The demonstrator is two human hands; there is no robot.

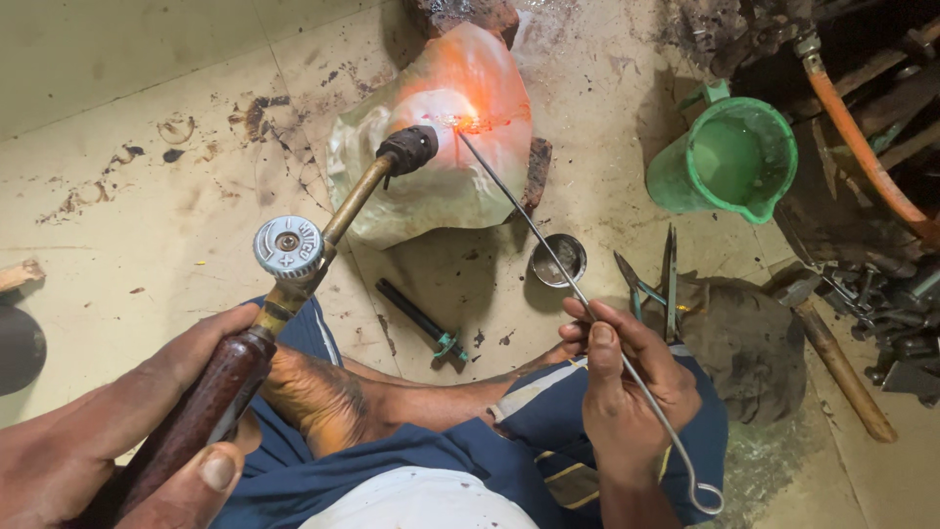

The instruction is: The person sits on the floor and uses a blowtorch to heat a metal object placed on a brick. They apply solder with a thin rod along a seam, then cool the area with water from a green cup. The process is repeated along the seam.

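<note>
My left hand point(117, 441) grips the dark red wooden handle of a brass blowtorch point(323, 230), whose black nozzle points at a pale, whitish block point(421, 186) on the floor. An orange glow sits on the block where the flame lands. My right hand point(627, 392) pinches a long thin metal rod point(534, 230) with a looped end. The rod's tip touches a small glowing piece point(475, 124) on the block. I sit cross-legged, a bare foot between my hands.
A green plastic jug point(734, 162) with liquid stands at the right. Nearby lie a small round metal tin point(559, 260), tweezers and pliers point(658, 284), a dark tool point(421, 318), a wooden-handled hammer point(837, 358) and an orange hose point(862, 147). Metal clutter fills the far right.
</note>
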